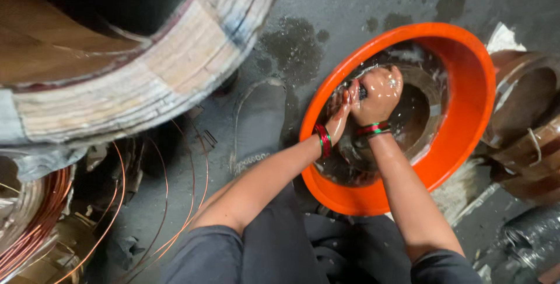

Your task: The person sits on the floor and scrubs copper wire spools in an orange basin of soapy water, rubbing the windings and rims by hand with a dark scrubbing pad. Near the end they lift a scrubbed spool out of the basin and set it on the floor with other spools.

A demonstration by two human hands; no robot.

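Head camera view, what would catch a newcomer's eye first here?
First, the bright orange round plastic basin right of centre on the wet grey floor, holding murky water. Both hands work inside it: the right hand is closed on a small dark object, the left hand beside it, each wrist wearing red and green bangles. At lower left lie loops of bare copper wire.

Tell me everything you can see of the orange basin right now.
The orange basin is a round, smooth tub that looks like plastic, with a wide flared rim. It sits tilted on the wet grey floor, beside brown rounded vessels. Inside is splashing water over a brown rounded object. Both hands work inside it: the left hand and the right hand, closed around something dark.
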